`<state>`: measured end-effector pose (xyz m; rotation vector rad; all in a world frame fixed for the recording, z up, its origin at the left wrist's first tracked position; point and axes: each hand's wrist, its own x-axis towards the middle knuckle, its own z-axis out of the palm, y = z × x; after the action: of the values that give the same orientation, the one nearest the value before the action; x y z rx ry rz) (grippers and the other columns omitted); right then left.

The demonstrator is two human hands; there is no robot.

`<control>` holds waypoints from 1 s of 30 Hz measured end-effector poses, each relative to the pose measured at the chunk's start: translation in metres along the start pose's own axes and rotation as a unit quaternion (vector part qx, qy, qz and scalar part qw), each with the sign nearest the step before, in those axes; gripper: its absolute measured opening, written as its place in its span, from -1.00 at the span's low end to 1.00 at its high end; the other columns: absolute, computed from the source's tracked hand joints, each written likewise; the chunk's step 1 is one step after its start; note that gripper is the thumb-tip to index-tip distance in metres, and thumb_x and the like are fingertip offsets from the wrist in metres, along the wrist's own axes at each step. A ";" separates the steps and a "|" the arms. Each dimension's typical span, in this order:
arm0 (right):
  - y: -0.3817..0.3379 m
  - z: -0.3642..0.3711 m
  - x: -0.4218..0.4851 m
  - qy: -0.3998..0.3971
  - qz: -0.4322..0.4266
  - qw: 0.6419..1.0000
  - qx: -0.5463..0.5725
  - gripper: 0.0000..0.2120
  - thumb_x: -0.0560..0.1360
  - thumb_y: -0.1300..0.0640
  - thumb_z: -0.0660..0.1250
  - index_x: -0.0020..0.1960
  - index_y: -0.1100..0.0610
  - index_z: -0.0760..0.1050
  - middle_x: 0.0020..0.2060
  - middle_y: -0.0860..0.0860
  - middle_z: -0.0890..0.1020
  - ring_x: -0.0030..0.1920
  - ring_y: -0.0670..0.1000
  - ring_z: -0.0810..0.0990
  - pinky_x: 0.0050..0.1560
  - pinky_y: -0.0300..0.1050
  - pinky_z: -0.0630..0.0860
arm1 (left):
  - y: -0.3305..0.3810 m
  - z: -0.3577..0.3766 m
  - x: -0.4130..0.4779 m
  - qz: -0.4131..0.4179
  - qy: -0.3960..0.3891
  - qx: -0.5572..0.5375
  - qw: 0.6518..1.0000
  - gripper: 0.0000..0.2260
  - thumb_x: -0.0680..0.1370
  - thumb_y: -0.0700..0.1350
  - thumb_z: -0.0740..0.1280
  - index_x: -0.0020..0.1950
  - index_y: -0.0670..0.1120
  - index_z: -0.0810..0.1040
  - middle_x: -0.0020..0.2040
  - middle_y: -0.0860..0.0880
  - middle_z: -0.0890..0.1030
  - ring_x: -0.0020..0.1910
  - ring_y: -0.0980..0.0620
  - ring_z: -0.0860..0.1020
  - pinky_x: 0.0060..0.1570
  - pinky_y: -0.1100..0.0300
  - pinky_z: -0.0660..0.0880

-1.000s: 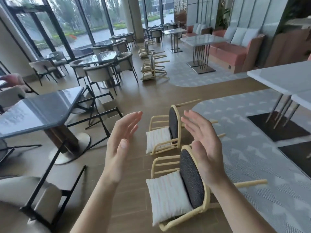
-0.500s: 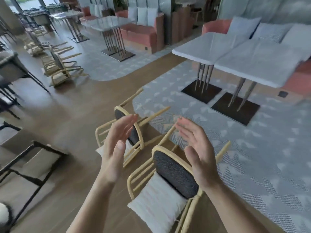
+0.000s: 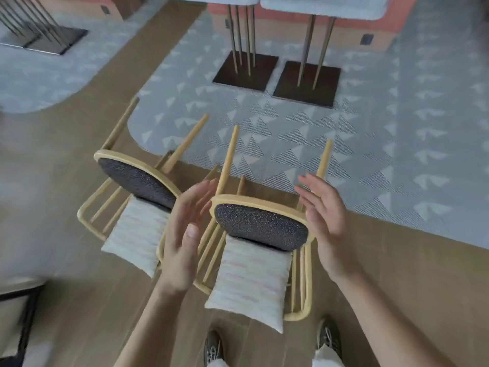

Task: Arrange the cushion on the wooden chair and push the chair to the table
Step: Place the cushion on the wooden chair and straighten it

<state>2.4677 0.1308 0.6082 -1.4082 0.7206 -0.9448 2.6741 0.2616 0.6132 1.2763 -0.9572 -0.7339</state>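
1. Seen from above: a wooden chair (image 3: 262,229) lies tipped on its back on the wood floor. Its dark padded seat faces up towards the viewer, and its legs point away at the tables (image 3: 317,4).
2. A pale striped cushion (image 3: 251,282) lies on the chair's floor-level backrest, with its top edge tucked against the seat.
3. The left hand (image 3: 188,234) is open with fingers spread. It holds nothing and hovers at the seat's left edge, in the gap beside a second fallen chair (image 3: 137,181).
4. The right hand (image 3: 325,221) is also open and empty at the seat's right edge. Whether its thumb touches the frame cannot be told.
5. Risk: the cushion looks loose, so it would likely slide or drop to the floor when the chair is stood up, and would need placing again.
6. Risk: the second chair lies just beside the first, so swinging the first upright could knock its legs or pinch the left hand between the frames.
7. Risk: the patterned rug (image 3: 291,144) begins at the chair legs. Pushing forward could snag a leg on its edge and tilt the chair.
8. Risk: the dark square table bases (image 3: 307,83) sit ahead, and a hard push could drive the legs into them.
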 end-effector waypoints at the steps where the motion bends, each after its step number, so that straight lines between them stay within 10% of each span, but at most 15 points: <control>1: 0.019 0.006 -0.001 0.023 0.009 1.000 -0.010 -0.34 0.52 -0.39 0.35 0.49 -0.06 0.40 0.47 -0.01 0.52 0.48 0.06 0.50 0.50 0.09 0.42 | -0.021 -0.010 0.003 -0.014 -0.015 -0.003 1.000 -0.42 0.65 0.37 0.25 0.56 0.07 0.44 0.56 -0.18 0.47 0.58 -0.28 0.39 0.55 -0.21 0.32; 18: 0.410 0.042 -0.124 0.176 0.161 0.967 -0.094 -0.20 0.50 -0.41 0.35 0.54 0.09 0.39 0.45 -0.09 0.53 0.42 -0.14 0.53 0.41 -0.26 0.46 | -0.368 -0.072 -0.070 -0.135 -0.145 0.026 0.980 -0.47 0.51 0.52 0.29 0.42 0.37 0.52 0.53 0.02 0.53 0.58 -0.08 0.42 0.56 -0.20 0.32; 24: 0.583 0.009 -0.158 0.195 0.241 0.945 -0.110 0.01 0.28 -0.54 0.44 0.58 -0.07 0.33 0.52 -0.19 0.42 0.54 -0.12 0.38 0.56 0.11 0.33 | -0.540 -0.076 -0.100 -0.137 -0.166 0.092 0.972 -0.48 0.65 0.34 0.27 0.55 0.18 0.42 0.55 0.21 0.46 0.60 0.15 0.36 0.54 0.10 0.36; 28: 0.679 -0.003 -0.189 0.167 0.299 0.929 -0.141 0.04 0.31 -0.46 0.46 0.65 -0.17 0.11 0.54 -0.26 0.27 0.60 -0.05 0.28 0.56 0.24 0.31 | -0.658 -0.088 -0.125 -0.217 -0.154 0.167 0.949 -0.32 0.53 0.29 0.47 0.60 0.32 0.30 0.72 0.06 0.21 0.71 0.20 -0.01 0.70 0.02 0.09; 30: 0.709 -0.008 -0.199 0.171 0.294 0.928 -0.151 0.09 0.31 -0.38 0.54 0.65 -0.21 0.03 0.51 -0.43 0.30 0.51 -0.32 0.32 0.48 -0.07 0.40 | -0.700 -0.093 -0.135 -0.209 -0.176 0.220 0.936 -0.18 0.48 0.23 0.56 0.64 0.32 0.20 0.69 0.37 -0.09 0.71 0.22 -0.19 0.70 -0.14 0.03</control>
<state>2.4479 0.2482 -0.1187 -1.1786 1.5079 -0.6156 2.7390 0.3042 -0.1011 1.8141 -1.1993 -1.1511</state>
